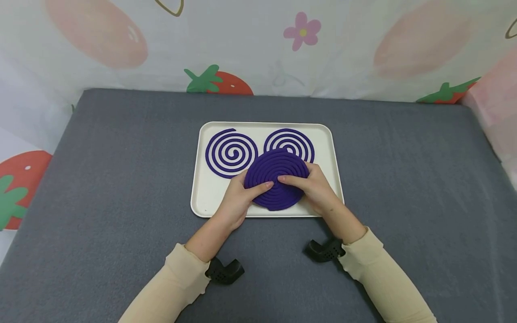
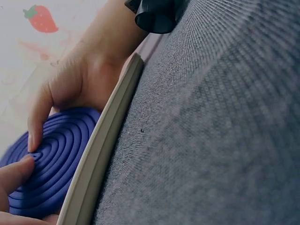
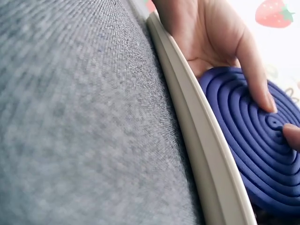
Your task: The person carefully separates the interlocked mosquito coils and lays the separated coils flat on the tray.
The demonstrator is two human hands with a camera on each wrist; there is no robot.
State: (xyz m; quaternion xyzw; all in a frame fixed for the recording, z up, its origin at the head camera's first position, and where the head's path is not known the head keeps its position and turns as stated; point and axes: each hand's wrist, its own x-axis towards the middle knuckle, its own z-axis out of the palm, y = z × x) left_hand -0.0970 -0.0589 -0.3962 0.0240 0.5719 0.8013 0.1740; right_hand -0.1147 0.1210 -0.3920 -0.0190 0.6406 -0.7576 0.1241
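A round purple mosquito coil disc (image 1: 278, 199), its rings lying tightly together, is held by both hands over the front of a white tray (image 1: 202, 204). My left hand (image 1: 235, 196) grips its left edge, with the thumb laid across the top face toward the centre. From the other side my right hand (image 1: 320, 188) grips it, thumb also reaching the centre. Both thumb tips press close to the middle, while the other fingers are hidden underneath. Behind the disc, a loose single coil (image 1: 212, 154) lies on the tray's left; another single coil (image 1: 309, 146), partly covered, lies to its right.
The tray has a low raised rim and rests on a grey cloth-covered table (image 1: 404, 179). A white curtain (image 1: 258, 45) with fruit and flower prints hangs behind the table. Black wrist cameras (image 1: 225, 271) jut inward from both beige sleeves.
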